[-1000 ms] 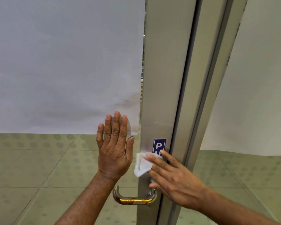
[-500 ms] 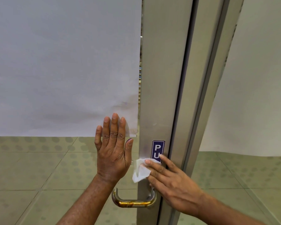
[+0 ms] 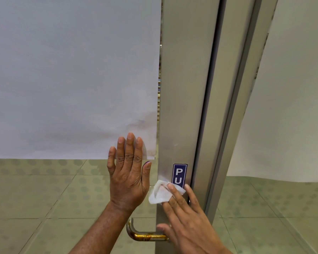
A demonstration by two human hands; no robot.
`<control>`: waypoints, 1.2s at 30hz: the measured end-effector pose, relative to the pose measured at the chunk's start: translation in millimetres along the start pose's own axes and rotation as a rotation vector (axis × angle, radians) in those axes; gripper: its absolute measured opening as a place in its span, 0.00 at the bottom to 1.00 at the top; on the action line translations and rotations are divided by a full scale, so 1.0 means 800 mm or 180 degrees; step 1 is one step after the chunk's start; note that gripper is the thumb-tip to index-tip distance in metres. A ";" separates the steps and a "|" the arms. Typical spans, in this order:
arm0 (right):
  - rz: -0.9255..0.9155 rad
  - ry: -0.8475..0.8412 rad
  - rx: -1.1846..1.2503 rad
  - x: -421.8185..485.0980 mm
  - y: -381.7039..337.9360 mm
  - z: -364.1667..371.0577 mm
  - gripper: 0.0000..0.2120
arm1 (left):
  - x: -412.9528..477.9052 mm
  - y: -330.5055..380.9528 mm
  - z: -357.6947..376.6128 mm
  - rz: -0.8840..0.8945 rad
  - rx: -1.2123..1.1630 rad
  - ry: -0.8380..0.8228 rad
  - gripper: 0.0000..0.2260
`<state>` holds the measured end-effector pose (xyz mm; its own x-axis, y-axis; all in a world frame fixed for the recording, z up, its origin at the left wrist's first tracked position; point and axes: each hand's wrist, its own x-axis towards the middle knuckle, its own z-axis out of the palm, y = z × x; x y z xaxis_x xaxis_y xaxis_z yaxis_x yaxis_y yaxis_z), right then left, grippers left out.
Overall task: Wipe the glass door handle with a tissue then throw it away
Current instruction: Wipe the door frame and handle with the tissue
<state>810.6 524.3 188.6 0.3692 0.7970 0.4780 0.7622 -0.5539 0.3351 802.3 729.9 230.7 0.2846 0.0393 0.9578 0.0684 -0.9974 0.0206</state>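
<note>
Tissue [image 3: 161, 194] on door frame [image 3: 180, 107]
Right hand [image 3: 189, 222] fingers press it flat; left hand [image 3: 128, 178], at nine o'clock, splayed on glass [image 3: 72, 189]

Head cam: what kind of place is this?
Probably the entrance of a shop or office. An aluminium-framed glass door with a blue push sticker, a worn lever handle, paper covering the glass, and a tiled floor seen through it.
</note>
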 end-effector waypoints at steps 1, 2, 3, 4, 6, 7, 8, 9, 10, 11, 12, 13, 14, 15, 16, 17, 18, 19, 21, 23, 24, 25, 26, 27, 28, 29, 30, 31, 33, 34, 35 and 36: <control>0.0201 0.0121 0.0139 0.008 -0.003 -0.007 0.34 | 0.000 0.000 0.000 0.0008 0.0007 0.0016 0.27; 0.0396 0.0230 0.0247 0.017 -0.005 -0.015 0.36 | 0.000 0.000 0.001 0.0015 0.0003 0.0032 0.27; 0.0561 0.0295 0.0319 0.024 -0.007 -0.023 0.38 | 0.000 0.000 0.001 0.0015 -0.0009 0.0043 0.27; 0.0694 0.0315 0.0375 0.030 -0.012 -0.029 0.40 | 0.000 0.001 0.001 0.0008 -0.0022 0.0049 0.27; 0.0889 0.0257 0.0464 0.032 -0.031 -0.031 0.44 | 0.001 0.001 0.000 -0.0006 -0.0031 0.0068 0.27; 0.0982 0.0160 0.0492 0.028 -0.043 -0.027 0.47 | 0.001 0.002 0.000 -0.0005 -0.0021 0.0085 0.27; 0.1054 0.0044 0.0509 0.023 -0.056 -0.021 0.50 | 0.000 0.002 0.000 -0.0003 -0.0011 0.0094 0.26; 0.1113 -0.0041 0.0518 0.017 -0.067 -0.012 0.50 | 0.001 0.002 0.000 0.0005 -0.0011 0.0093 0.26; 0.1199 -0.0107 0.0524 0.013 -0.076 -0.007 0.49 | 0.001 0.002 -0.001 0.0019 -0.0019 0.0087 0.27; 0.1292 -0.0178 0.0539 0.011 -0.081 -0.004 0.48 | 0.001 0.002 -0.001 0.0031 -0.0032 0.0082 0.27; 0.1377 -0.0204 0.0576 0.012 -0.085 -0.005 0.46 | 0.001 0.002 -0.002 0.0035 -0.0040 0.0081 0.27; 0.1431 -0.0131 0.0590 0.013 -0.087 -0.006 0.43 | 0.001 0.002 -0.002 0.0031 -0.0039 0.0081 0.27; 0.1463 0.0046 0.0615 0.014 -0.087 -0.008 0.38 | 0.001 0.002 -0.002 0.0021 -0.0029 0.0078 0.27; 0.1446 0.0390 0.0625 0.014 -0.084 -0.009 0.33 | 0.001 0.002 -0.001 0.0013 -0.0016 0.0076 0.27; 0.1420 0.0806 0.0670 0.013 -0.080 -0.008 0.25 | 0.000 0.002 -0.001 0.0010 -0.0004 0.0071 0.27; 0.1435 0.1181 0.0741 0.014 -0.076 -0.008 0.19 | 0.000 0.002 -0.001 0.0010 0.0003 0.0062 0.27; 0.1500 0.1440 0.0832 0.015 -0.071 -0.008 0.17 | 0.000 0.002 -0.001 0.0013 0.0007 0.0053 0.27; 0.1558 0.1582 0.0892 0.016 -0.068 -0.007 0.16 | 0.000 0.001 -0.001 0.0016 0.0011 0.0045 0.27; 0.1663 0.1677 0.0956 0.022 -0.066 -0.006 0.15 | 0.001 0.001 -0.001 0.0014 0.0017 0.0038 0.27; 0.1877 0.1596 0.0971 0.028 -0.065 -0.003 0.14 | 0.001 0.001 0.000 0.0015 0.0036 0.0053 0.27; 0.2032 0.1476 0.0987 0.031 -0.064 -0.001 0.17 | 0.001 0.001 0.000 0.0015 0.0031 0.0062 0.27; 0.2138 0.1347 0.1027 0.032 -0.064 0.002 0.21 | 0.000 0.002 0.000 0.0020 0.0012 0.0071 0.27; 0.2184 0.1249 0.1088 0.033 -0.064 0.003 0.23 | 0.000 0.001 0.000 0.0026 -0.0001 0.0079 0.27; 0.2179 0.1199 0.1115 0.034 -0.065 0.004 0.24 | 0.000 0.001 0.000 0.0025 -0.0002 0.0080 0.27; 0.2182 0.1193 0.1130 0.034 -0.065 0.004 0.24 | 0.000 0.001 0.001 0.0019 0.0005 0.0080 0.27; 0.2220 0.1252 0.1168 0.033 -0.066 0.005 0.23 | 0.000 0.001 0.001 0.0014 0.0008 0.0079 0.27; 0.2283 0.1367 0.1265 0.033 -0.065 0.004 0.22 | 0.000 0.001 0.001 0.0013 0.0007 0.0079 0.27; 0.2355 0.1499 0.1402 0.034 -0.064 0.003 0.20 | 0.000 0.001 0.001 0.0015 0.0008 0.0078 0.27; 0.2447 0.1659 0.1732 0.038 -0.060 -0.002 0.15 | 0.000 0.000 0.001 0.0020 0.0013 0.0077 0.27; 0.2456 0.1677 0.1850 0.041 -0.059 -0.005 0.13 | 0.000 0.000 0.001 0.0019 0.0014 0.0079 0.27; 0.2468 0.1669 0.1935 0.044 -0.059 -0.008 0.12 | 0.000 0.000 0.001 0.0014 0.0016 0.0077 0.27; 0.2485 0.1646 0.2011 0.046 -0.060 -0.011 0.12 | -0.001 0.000 0.001 0.0010 0.0017 0.0073 0.27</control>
<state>782.7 577.6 197.5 0.7095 0.0095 0.7046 0.6058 -0.5189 -0.6031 802.8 729.7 229.8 0.2628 0.0349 0.9642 0.0727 -0.9972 0.0163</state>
